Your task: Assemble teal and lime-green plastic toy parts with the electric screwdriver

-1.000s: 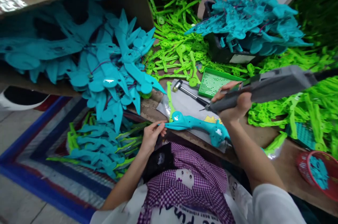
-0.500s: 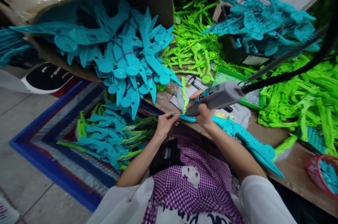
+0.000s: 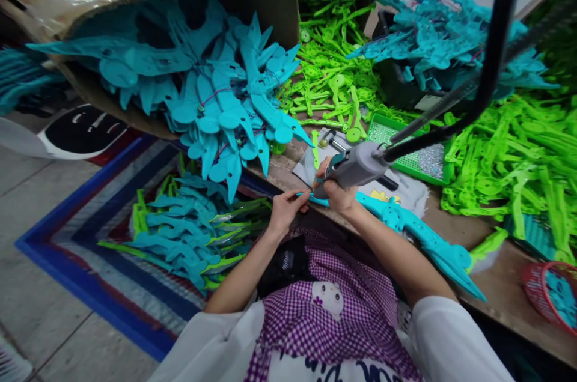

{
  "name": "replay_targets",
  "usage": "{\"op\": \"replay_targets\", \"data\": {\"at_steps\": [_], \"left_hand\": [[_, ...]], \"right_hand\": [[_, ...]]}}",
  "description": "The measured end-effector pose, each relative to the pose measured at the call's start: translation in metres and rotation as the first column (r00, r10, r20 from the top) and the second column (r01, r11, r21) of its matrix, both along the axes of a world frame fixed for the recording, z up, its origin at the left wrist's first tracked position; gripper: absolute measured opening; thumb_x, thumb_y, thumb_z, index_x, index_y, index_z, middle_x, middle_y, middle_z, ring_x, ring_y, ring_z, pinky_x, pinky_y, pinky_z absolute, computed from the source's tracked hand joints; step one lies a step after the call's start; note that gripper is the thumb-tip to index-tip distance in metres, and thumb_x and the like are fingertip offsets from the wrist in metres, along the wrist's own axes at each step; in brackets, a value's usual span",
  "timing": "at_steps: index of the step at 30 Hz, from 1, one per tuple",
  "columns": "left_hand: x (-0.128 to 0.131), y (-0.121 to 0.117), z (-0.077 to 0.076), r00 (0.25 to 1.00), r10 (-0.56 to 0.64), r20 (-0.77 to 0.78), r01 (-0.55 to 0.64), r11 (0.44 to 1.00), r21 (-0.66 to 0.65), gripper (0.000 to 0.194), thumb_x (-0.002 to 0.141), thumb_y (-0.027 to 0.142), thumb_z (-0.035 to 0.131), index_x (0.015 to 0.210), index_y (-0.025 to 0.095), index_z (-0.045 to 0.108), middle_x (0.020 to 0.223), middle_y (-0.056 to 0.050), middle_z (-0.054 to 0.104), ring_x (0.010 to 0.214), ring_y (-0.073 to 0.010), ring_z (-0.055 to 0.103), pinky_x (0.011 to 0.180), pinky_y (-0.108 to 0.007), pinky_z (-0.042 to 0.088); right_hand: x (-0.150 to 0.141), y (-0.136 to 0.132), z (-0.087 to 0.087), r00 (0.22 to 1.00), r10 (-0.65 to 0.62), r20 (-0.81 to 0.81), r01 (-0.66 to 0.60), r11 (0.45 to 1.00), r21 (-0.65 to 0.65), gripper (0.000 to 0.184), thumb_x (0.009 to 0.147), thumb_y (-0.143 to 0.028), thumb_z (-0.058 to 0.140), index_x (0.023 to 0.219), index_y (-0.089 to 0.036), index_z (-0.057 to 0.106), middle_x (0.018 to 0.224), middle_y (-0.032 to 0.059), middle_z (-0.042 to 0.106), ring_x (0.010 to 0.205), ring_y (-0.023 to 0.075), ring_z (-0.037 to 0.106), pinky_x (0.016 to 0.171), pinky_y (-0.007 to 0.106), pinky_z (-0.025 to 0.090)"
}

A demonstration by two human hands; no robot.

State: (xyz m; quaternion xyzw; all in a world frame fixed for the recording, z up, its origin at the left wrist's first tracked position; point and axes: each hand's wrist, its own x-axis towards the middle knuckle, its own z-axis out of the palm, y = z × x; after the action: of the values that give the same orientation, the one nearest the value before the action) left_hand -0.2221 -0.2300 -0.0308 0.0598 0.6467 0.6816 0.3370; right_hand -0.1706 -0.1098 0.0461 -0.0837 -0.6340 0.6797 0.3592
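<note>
My right hand (image 3: pixel 339 194) is wrapped round a grey electric screwdriver (image 3: pixel 358 166), whose tip points down and left at the near edge of the bench. With pinched fingers my left hand (image 3: pixel 288 209) holds the thin left end of a long blue plastic part (image 3: pixel 417 232). That part runs rightward under my right forearm along the bench edge. The screwdriver's tip is close to the left fingertips; whether it touches the part is hidden. A slim green strip (image 3: pixel 315 151) stands just behind, on a grey cloth (image 3: pixel 415 193).
A cardboard box (image 3: pixel 288 3) spills blue parts at left. Below it, a blue-rimmed bin (image 3: pixel 148 343) holds blue and green pieces. Behind my hands lie a green tray (image 3: pixel 408 166) of small metal bits and heaps of green parts (image 3: pixel 491 172). A red basket (image 3: pixel 534 292) stands right.
The screwdriver and my right hand have shifted slightly left, and the tool's cable has swung into a more upright curve. My left hand still pinches the blue part.
</note>
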Motion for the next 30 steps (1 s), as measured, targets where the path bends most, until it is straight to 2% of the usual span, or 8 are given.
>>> {"op": "replay_targets", "data": {"at_steps": [8, 10, 12, 16, 19, 23, 26, 30], "left_hand": [[0.001, -0.001, -0.005, 1.0, 0.011, -0.026, -0.011, 1.0, 0.016, 0.045, 0.06, 0.046, 0.08, 0.085, 0.01, 0.074, 0.06, -0.002, 0.067, 0.049, -0.0118, 0.057, 0.049, -0.023, 0.048], [0.001, -0.002, -0.006, 0.999, 0.005, -0.034, -0.004, 1.0, 0.013, 0.045, 0.06, 0.046, 0.08, 0.086, 0.01, 0.074, 0.061, -0.002, 0.067, 0.05, -0.012, 0.058, 0.05, -0.023, 0.049], [0.001, -0.003, -0.005, 1.0, -0.004, -0.028, 0.004, 1.0, 0.009, 0.047, 0.062, 0.046, 0.079, 0.091, 0.01, 0.073, 0.063, -0.003, 0.067, 0.051, -0.0117, 0.059, 0.051, -0.023, 0.05], [0.001, -0.006, -0.002, 1.0, 0.021, -0.018, -0.021, 0.999, 0.033, 0.053, 0.067, 0.047, 0.076, 0.104, 0.011, 0.067, 0.068, -0.003, 0.068, 0.056, -0.012, 0.063, 0.055, -0.022, 0.052], [-0.001, -0.008, -0.002, 0.999, 0.052, -0.009, -0.052, 0.998, 0.022, 0.047, 0.067, 0.052, 0.074, 0.088, 0.011, 0.066, 0.066, -0.003, 0.067, 0.058, -0.0136, 0.064, 0.057, -0.023, 0.053], [-0.004, -0.005, 0.0, 0.995, 0.096, 0.031, -0.094, 0.994, -0.058, 0.044, 0.061, 0.051, 0.077, 0.074, 0.012, 0.062, 0.06, -0.002, 0.066, 0.048, -0.0111, 0.06, 0.051, -0.021, 0.049], [-0.006, -0.003, 0.0, 0.993, 0.11, 0.047, -0.106, 0.991, -0.081, 0.044, 0.058, 0.049, 0.079, 0.074, 0.012, 0.062, 0.058, -0.001, 0.066, 0.045, -0.0098, 0.059, 0.047, -0.019, 0.047], [-0.006, -0.005, 0.0, 0.989, 0.103, 0.108, -0.1, 0.995, -0.028, 0.044, 0.058, 0.046, 0.081, 0.079, 0.012, 0.063, 0.059, 0.0, 0.066, 0.049, -0.0093, 0.061, 0.05, -0.017, 0.049]], "right_hand": [[-0.004, -0.002, -0.008, 0.998, 0.053, 0.034, -0.055, 0.996, 0.069, 0.043, 0.063, -0.061, 0.067, 0.057, -0.02, 0.053, 0.048, -0.0029, 0.051, 0.042, 0.0099, 0.045, 0.04, 0.025, 0.04], [-0.005, -0.001, -0.004, 0.998, 0.036, 0.044, -0.037, 0.999, 0.025, 0.045, 0.061, -0.063, 0.067, 0.06, -0.021, 0.053, 0.049, -0.003, 0.052, 0.04, 0.0105, 0.046, 0.038, 0.025, 0.04], [-0.002, 0.007, 0.008, 0.998, -0.063, 0.019, 0.064, 0.996, -0.064, 0.047, 0.062, -0.067, 0.064, 0.069, -0.022, 0.055, 0.053, -0.0024, 0.054, 0.04, 0.0117, 0.049, 0.036, 0.026, 0.04], [0.023, 0.049, 0.047, 0.912, -0.389, -0.129, 0.37, 0.917, -0.149, 0.047, 0.07, -0.071, 0.054, 0.075, -0.024, 0.056, 0.051, -0.0031, 0.049, 0.036, 0.012, 0.048, 0.032, 0.026, 0.036], [0.05, 0.086, 0.066, 0.831, -0.506, -0.231, 0.502, 0.861, -0.082, 0.043, 0.07, -0.067, 0.058, 0.071, -0.023, 0.058, 0.05, -0.0036, 0.047, 0.036, 0.012, 0.048, 0.031, 0.025, 0.034], [0.072, 0.125, 0.059, 0.757, -0.628, -0.182, 0.64, 0.769, 0.007, 0.031, 0.073, -0.054, 0.062, 0.068, -0.024, 0.059, 0.055, -0.0034, 0.051, 0.036, 0.0118, 0.048, 0.031, 0.026, 0.036], [0.068, 0.153, 0.046, 0.686, -0.702, -0.189, 0.72, 0.693, 0.041, 0.033, 0.071, -0.056, 0.064, 0.067, -0.024, 0.057, 0.062, -0.003, 0.056, 0.036, 0.0107, 0.048, 0.032, 0.027, 0.038], [0.044, 0.193, 0.034, 0.731, -0.676, -0.099, 0.683, 0.723, 0.104, 0.034, 0.07, -0.054, 0.067, 0.07, -0.021, 0.061, 0.051, -0.0053, 0.05, 0.038, 0.01, 0.049, 0.037, 0.026, 0.04]]}}
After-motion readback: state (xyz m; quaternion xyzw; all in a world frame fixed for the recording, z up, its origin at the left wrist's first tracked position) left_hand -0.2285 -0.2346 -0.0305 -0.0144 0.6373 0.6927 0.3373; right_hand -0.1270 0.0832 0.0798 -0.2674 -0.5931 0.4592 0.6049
